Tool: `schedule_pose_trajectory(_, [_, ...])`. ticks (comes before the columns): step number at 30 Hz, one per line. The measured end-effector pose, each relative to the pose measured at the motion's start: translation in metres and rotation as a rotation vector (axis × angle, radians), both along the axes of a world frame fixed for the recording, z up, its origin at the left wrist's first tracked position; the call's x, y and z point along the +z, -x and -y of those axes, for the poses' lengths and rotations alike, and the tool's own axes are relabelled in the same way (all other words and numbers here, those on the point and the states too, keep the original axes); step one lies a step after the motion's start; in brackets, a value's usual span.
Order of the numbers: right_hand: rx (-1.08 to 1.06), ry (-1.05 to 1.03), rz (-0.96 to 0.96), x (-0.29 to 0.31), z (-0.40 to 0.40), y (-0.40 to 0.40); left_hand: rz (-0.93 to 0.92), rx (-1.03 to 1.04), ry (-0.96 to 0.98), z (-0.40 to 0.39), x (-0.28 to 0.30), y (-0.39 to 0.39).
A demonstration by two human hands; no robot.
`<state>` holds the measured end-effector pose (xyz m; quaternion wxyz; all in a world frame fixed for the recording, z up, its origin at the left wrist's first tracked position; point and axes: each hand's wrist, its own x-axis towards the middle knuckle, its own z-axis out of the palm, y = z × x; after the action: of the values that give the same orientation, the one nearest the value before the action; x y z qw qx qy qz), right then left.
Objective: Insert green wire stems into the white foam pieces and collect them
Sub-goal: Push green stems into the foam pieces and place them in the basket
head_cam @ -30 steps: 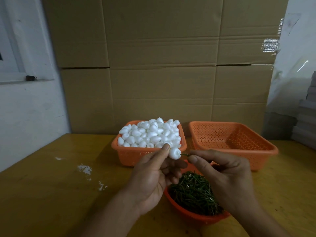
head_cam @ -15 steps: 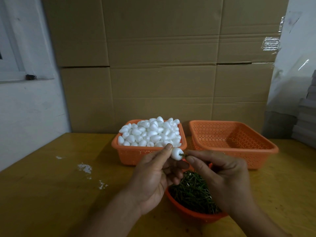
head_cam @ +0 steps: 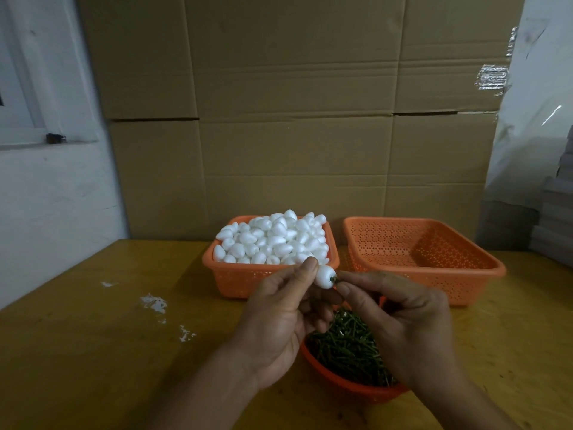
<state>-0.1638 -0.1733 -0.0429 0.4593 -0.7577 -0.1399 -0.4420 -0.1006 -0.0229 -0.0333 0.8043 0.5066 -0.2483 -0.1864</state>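
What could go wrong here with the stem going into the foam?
1. The right hand pinches the stem right at the foam piece, so little of it shows; pushed off-axis, it may bend or exit through the side.
2. The left hand grips the foam with its fingertips only; a hard push could dent or drop it.
3. Both hands work over the stem bowl, so a dropped piece would likely land among the stems.

A yellow-brown tabletop (head_cam: pixel 93 352) carries white flecks (head_cam: pixel 153 304) toward its left, and behind it stands a wall of stacked cardboard boxes (head_cam: pixel 294 119) — a white window frame (head_cam: pixel 28 88) at left, clear plastic sheeting (head_cam: pixel 539 103) at right.
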Motion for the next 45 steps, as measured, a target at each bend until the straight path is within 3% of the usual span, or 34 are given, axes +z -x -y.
schedule_pose_trajectory(16, [0.017, -0.168, 0.005, 0.001, -0.024, 0.003, 0.4, 0.307, 0.029, 0.004, 0.003, 0.003])
schedule_pose_trajectory(20, [0.036, -0.182, -0.013, 0.002, -0.026, 0.005, 0.522, 0.246, 0.037, 0.003, 0.004, 0.008])
schedule_pose_trajectory(45, [0.126, -0.322, -0.076, 0.0, -0.03, 0.007, 0.704, 0.312, -0.151, 0.008, -0.003, 0.017])
